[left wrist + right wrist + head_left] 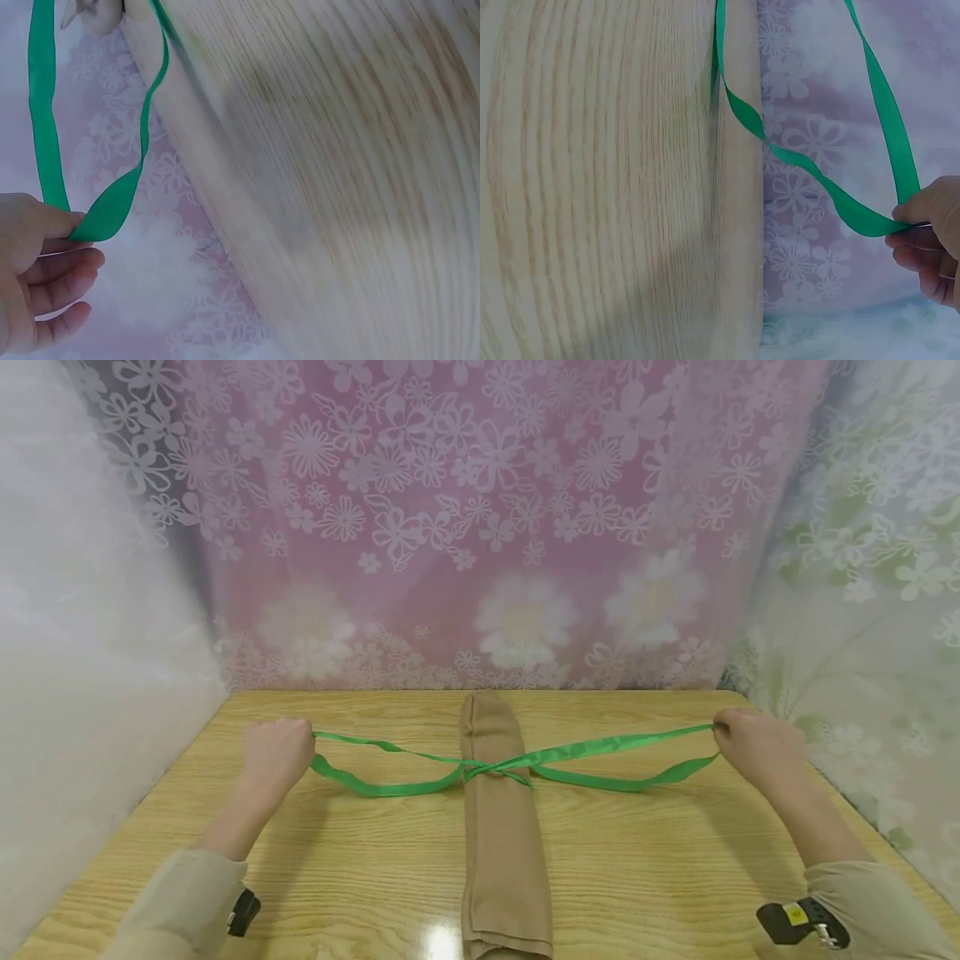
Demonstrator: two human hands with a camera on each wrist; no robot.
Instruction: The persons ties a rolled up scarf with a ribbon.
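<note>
A long brown fabric bundle (504,852), folded or rolled, lies lengthwise down the middle of the table. Around its upper half runs a green ribbon (592,748), crossed over itself on top of the cloth. On the left side, my left hand (277,752) pinches the ribbon between thumb and forefinger; the other fingers are loosely bent in the left wrist view. My right hand (759,747) pinches the ribbon likewise, far out to the right. From each hand one strand stretches fairly straight to the crossing while another sags in a loop. The bundle's underside is hidden.
The wood-grain table (360,877) reaches back to a pink floral curtain (480,527). Pale sheeting (90,652) hangs on the left and a floral sheet (862,635) on the right. Dark straps (802,922) show at both wrists.
</note>
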